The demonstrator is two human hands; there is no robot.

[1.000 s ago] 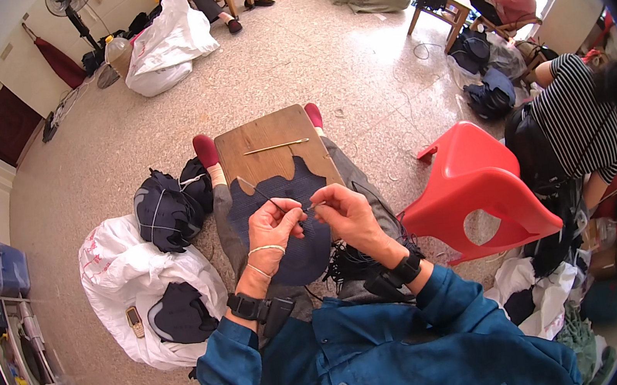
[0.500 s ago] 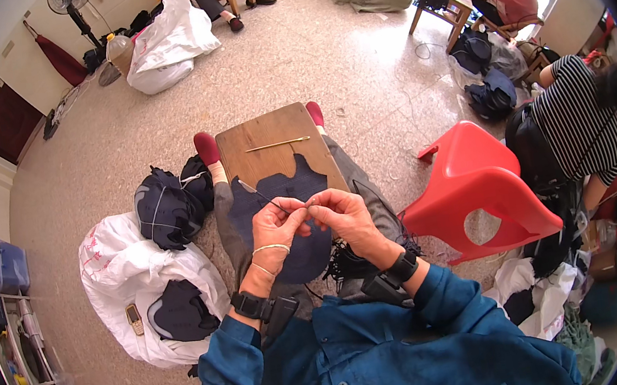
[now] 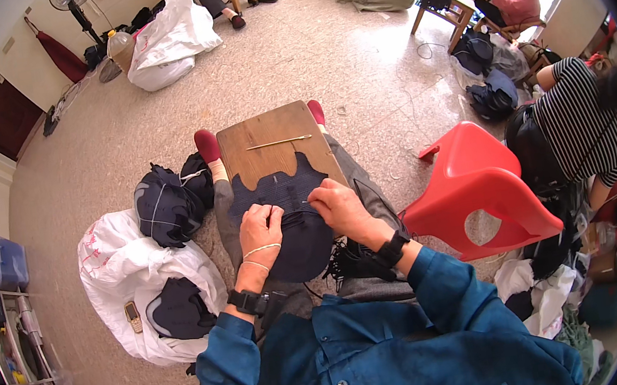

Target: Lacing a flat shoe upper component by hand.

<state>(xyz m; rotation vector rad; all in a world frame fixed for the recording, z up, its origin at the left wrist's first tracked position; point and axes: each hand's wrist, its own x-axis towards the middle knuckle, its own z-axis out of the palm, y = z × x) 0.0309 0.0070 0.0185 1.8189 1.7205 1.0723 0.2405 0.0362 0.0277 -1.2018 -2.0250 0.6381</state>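
Observation:
A navy fabric piece [image 3: 297,252], cut like a flat shoe upper, lies over my lap and the near end of a wooden board [image 3: 269,126]. Above it my left hand [image 3: 258,232] is closed in a pinch, knuckles up. To its right, my right hand [image 3: 343,210] pinches thumb to forefinger, with a tiny pale tip showing there. A thin dark cord [image 3: 294,212] appears to stretch between the two pinches; its ends are hidden in the fingers. On the board, beyond both hands, rests a slim brass-coloured needle-like tool [image 3: 278,143].
Tied bundles of dark pieces [image 3: 162,204] and a white sack [image 3: 110,257] holding a phone [image 3: 133,317] and more pieces stand at my left. Black cords [image 3: 348,259] hang by my right thigh. A red plastic chair [image 3: 471,186] and a person in stripes [image 3: 575,118] are at right.
My hands, which met over the fabric, have moved apart, the left going left and down, the right slightly right. The slim pointed tool trailing from the left fingers no longer shows.

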